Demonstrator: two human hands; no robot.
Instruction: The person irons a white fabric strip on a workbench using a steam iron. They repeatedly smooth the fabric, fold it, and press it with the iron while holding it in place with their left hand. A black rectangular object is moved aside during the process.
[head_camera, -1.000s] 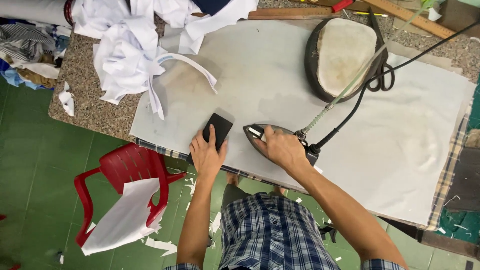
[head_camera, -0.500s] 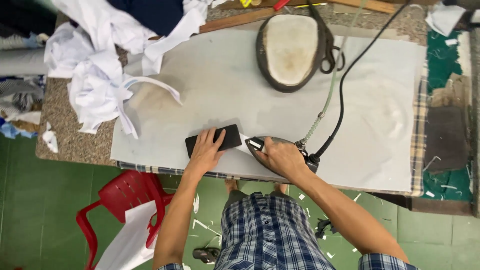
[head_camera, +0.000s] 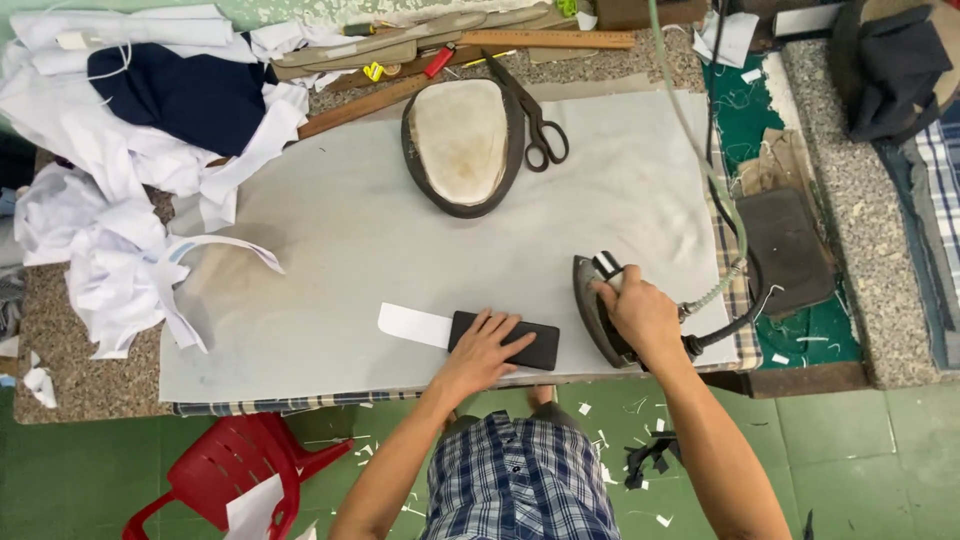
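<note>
Block (head_camera: 520, 345) on strip (head_camera: 412, 325), iron (head_camera: 597, 312) just right

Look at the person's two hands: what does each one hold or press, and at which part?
The right hand holds the iron by its top handle. The left hand grips nothing; it lies flat on the black block, pressing its top over a white strip.

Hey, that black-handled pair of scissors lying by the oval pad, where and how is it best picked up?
Probably by the two black loop handles at the lower end of the black-handled pair of scissors, coming from above on the side nearer the person. It lies flat and closed on the grey pressing cloth, blades pointing away, beside the oval pressing pad, so the loops sit clear.
</note>
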